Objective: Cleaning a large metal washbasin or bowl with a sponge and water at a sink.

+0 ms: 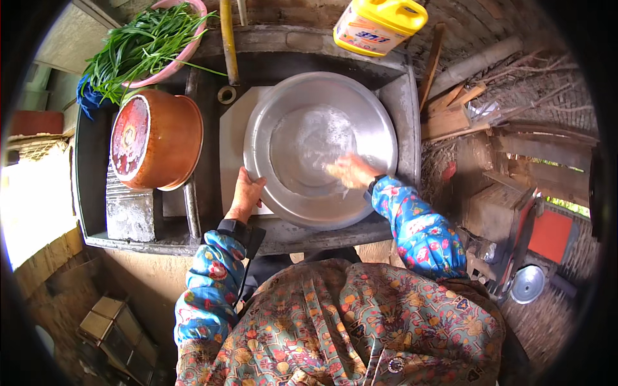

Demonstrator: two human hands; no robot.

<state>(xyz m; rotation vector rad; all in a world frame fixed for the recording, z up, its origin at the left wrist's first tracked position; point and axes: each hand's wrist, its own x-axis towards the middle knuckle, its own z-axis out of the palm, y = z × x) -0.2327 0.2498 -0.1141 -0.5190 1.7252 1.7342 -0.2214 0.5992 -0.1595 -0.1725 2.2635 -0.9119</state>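
Note:
A wide metal basin (261, 125) sits tilted in the sink in front of me, its inside wet and shiny. At its left side, my left hand (247, 193) holds the rim, with the thumb on top and the fingers partly hidden under it. Inside the basin, my right hand (355, 172) is low on the right and blurred by motion. Its fingers are near or on the bottom, and I cannot tell whether it holds anything. A pale board (235, 144) lies under the basin's left side.
A brown pot (166, 140) lies on its side over the ridged washboard (129, 212). Behind it, a pink basin (195, 41) holds leafy greens (140, 46). A yellow jug (379, 24) stands on the back ledge. A yellow pipe (228, 43) hangs down at the sink's back.

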